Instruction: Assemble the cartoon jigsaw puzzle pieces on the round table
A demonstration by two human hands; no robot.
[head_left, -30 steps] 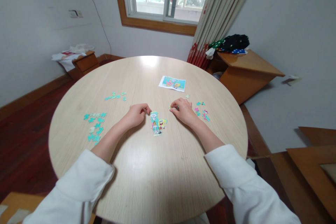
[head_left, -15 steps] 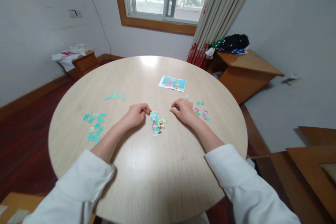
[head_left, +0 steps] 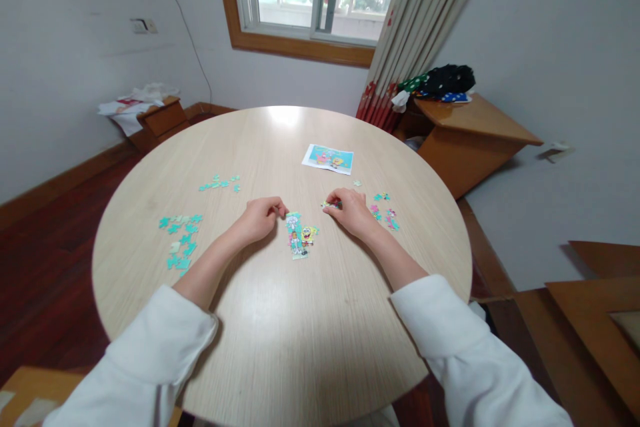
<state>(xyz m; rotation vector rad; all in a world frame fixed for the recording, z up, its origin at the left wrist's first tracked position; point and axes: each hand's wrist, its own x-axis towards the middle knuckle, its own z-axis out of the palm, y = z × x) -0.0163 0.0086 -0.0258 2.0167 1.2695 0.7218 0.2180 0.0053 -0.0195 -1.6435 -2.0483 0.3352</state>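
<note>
A partly assembled jigsaw puzzle (head_left: 301,236) of cartoon figures lies flat near the middle of the table. At its upper left corner, my left hand (head_left: 264,215) rests with curled fingers, the fingertips at or very near the edge. Whether anything is between them is hidden. To the upper right of the puzzle, my right hand (head_left: 349,209) is closed in a pinch on a small puzzle piece (head_left: 327,205), partly covered by the fingers. More loose pieces (head_left: 392,219), pink and teal, lie just right of that hand. A single pale piece (head_left: 357,183) sits beyond it.
A printed reference picture (head_left: 329,159) lies farther back on the round table (head_left: 280,347). Teal pieces (head_left: 187,240) are grouped at the left, with a smaller group (head_left: 220,183) behind them. A wooden cabinet (head_left: 470,123) with cloths on top stands beyond the right edge.
My right hand shifts very slightly, and a little more of the piece at its fingertips shows. My left hand and the assembled puzzle stay where they were.
</note>
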